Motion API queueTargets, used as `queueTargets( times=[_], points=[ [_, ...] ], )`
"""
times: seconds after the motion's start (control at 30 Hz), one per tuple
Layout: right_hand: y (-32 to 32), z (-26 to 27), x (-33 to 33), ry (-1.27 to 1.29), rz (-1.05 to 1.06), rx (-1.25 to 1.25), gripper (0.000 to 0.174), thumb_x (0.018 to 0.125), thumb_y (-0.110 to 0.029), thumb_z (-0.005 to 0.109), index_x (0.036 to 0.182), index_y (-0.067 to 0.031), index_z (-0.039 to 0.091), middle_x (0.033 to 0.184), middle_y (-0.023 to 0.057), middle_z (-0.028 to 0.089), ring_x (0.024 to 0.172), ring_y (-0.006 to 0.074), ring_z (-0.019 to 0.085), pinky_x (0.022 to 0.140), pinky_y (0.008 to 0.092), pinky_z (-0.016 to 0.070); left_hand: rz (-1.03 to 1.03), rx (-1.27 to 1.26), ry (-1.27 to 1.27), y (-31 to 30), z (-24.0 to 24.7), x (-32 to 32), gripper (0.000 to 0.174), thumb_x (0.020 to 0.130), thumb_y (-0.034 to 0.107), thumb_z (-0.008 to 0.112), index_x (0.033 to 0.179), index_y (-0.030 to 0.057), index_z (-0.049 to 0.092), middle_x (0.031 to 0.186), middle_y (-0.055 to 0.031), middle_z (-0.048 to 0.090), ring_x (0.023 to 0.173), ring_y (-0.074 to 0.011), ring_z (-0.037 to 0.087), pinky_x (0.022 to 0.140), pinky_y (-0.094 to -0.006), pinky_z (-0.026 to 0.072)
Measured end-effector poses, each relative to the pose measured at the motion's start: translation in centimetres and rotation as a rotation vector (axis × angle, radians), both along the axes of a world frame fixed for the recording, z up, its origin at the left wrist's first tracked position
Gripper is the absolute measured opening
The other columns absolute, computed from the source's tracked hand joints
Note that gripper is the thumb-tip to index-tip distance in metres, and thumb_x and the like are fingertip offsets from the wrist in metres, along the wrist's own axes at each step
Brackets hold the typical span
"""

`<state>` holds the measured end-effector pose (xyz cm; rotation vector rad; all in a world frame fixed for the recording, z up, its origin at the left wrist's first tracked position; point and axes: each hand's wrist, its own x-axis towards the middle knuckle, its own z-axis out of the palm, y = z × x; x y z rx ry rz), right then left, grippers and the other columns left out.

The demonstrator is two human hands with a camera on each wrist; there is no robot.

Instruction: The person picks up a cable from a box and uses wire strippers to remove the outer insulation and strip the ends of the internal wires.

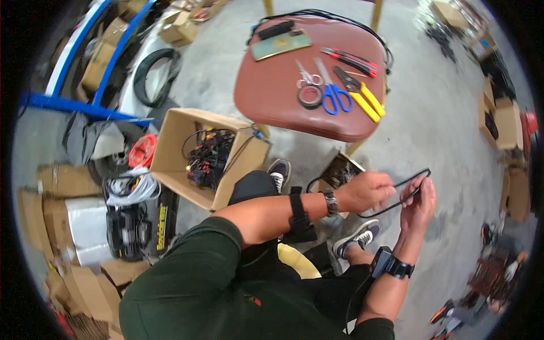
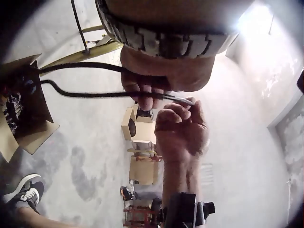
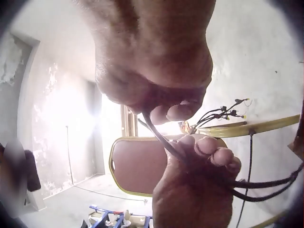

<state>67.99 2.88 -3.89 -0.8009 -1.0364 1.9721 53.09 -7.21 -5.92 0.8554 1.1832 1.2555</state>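
A thin black cable [image 1: 412, 177] runs between the two hands, bent in a loop. My left hand [image 1: 368, 191], with a metal watch band at its wrist, grips the cable with curled fingers. To its right my right hand [image 1: 418, 207] pinches the looped part between thumb and fingers. In the left wrist view two strands of the cable [image 2: 95, 95] trail from the left hand toward a cardboard box. The right wrist view shows the cable [image 3: 159, 135] bridging the short gap between the right hand [image 3: 154, 90] and the left hand [image 3: 197, 175].
Ahead stands a brown chair seat [image 1: 266, 107] bearing a phone [image 1: 281, 45], blue-handled scissors [image 1: 335, 99], small scissors, black tape [image 1: 310, 97], a red utility knife [image 1: 351, 61] and yellow-handled pliers [image 1: 371, 102]. A cardboard box [image 1: 170, 141] of tangled wires sits at left, a smaller box below the hands.
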Motion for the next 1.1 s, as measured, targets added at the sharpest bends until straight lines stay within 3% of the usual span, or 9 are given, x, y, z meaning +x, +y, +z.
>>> queueTargets(
  times=[0.1,0.2,0.3,0.37,0.53,0.63,0.87,1.0,1.1],
  points=[
    [0.2,-0.4,0.3,0.005,0.008,-0.044,0.028,0.102,-0.03,0.051,0.087,-0.0067,0.052,0.07,-0.0001,0.047,0.051,0.0075,0.038,0.045,0.024,0.0311,0.002,0.001,-0.064,-0.9,0.7,0.1,0.021,0.098,0.017,0.057,0.09,-0.0013,0.062,0.076,-0.004,0.066,0.063,-0.0085,0.061,0.058,-0.0245,0.05],
    [1.1,-0.1,0.6,0.127,0.018,-0.157,0.028,0.103,-0.03,0.05,0.087,-0.007,0.053,0.067,-0.0017,0.043,0.05,0.0059,0.034,0.044,0.0229,0.0274,0.137,0.064,-0.155,-2.4,1.0,-0.1,0.021,0.098,0.018,0.057,0.088,0.0003,0.062,0.075,-0.0031,0.065,0.062,-0.0085,0.061,0.057,-0.0235,0.0493],
    [1.6,-0.1,0.7,0.198,-0.031,-0.208,0.028,0.103,-0.029,0.05,0.087,-0.007,0.053,0.064,-0.0024,0.041,0.049,0.0057,0.032,0.042,0.0224,0.0251,0.247,0.063,-0.114,-4.8,5.2,-3.8,0.019,0.1,0.019,0.056,0.09,0.0049,0.064,0.069,-0.0021,0.063,0.053,-0.0077,0.055,0.048,-0.0222,0.0426],
    [2.1,-0.4,1.0,0.203,0.044,-0.212,0.027,0.103,-0.028,0.05,0.087,-0.0065,0.054,0.065,-0.002,0.042,0.049,0.0059,0.032,0.042,0.0226,0.0253,0.471,0.058,-0.141,-7.1,9.2,-6.3,0.018,0.1,0.02,0.056,0.092,0.0063,0.065,0.067,-0.0023,0.063,0.05,-0.007,0.052,0.043,-0.0216,0.0379],
    [1.9,-0.2,-0.1,0.14,0.05,-0.192,0.027,0.102,-0.027,0.051,0.088,-0.0051,0.055,0.064,-0.0014,0.043,0.047,0.007,0.033,0.041,0.0232,0.027,0.693,0.23,0.179,-13.3,15.7,-12.0,0.025,0.103,0.024,0.052,0.104,0.0019,0.064,0.063,-0.0046,0.058,0.043,-0.0063,0.041,0.042,-0.0209,0.0312],
    [1.8,0.0,-0.7,0.165,0.126,-0.174,0.027,0.102,-0.027,0.052,0.087,-0.0051,0.056,0.061,-0.0031,0.04,0.047,0.0064,0.032,0.042,0.024,0.0239,0.802,0.193,0.374,-16.8,17.4,-13.9,0.024,0.102,0.023,0.053,0.105,0.0012,0.064,0.065,-0.004,0.059,0.046,-0.007,0.044,0.044,-0.0203,0.0331],
    [1.4,0.0,-2.1,0.142,0.191,-0.143,0.027,0.102,-0.026,0.053,0.083,-0.007,0.053,0.06,-0.003,0.039,0.047,0.0061,0.031,0.045,0.0238,0.0242,0.944,-0.019,0.638,-23.7,11.3,-21.5,0.02,0.1,0.018,0.058,0.108,0.0014,0.065,0.074,-0.0031,0.065,0.062,-0.0087,0.057,0.056,-0.023,0.0461],
    [1.2,-0.2,-1.9,0.132,0.198,-0.159,0.025,0.101,-0.025,0.053,0.083,-0.0074,0.053,0.062,-0.0017,0.043,0.048,0.0063,0.034,0.046,0.0234,0.0263,0.755,-0.326,0.868,-27.8,5.2,-24.6,0.021,0.094,0.018,0.064,0.101,-0.0007,0.068,0.078,-0.0043,0.068,0.066,-0.011,0.062,0.06,-0.0267,0.05],
    [1.1,-0.5,-1.5,0.108,0.172,-0.129,0.024,0.1,-0.025,0.055,0.084,-0.0069,0.055,0.064,-0.0005,0.048,0.049,0.0071,0.038,0.048,0.0242,0.0334,0.519,-0.483,1.093,-29.9,-0.5,-23.6,0.023,0.09,0.02,0.067,0.099,-0.0012,0.069,0.081,-0.0089,0.07,0.073,-0.0156,0.065,0.068,-0.0318,0.0521]
  ],
)
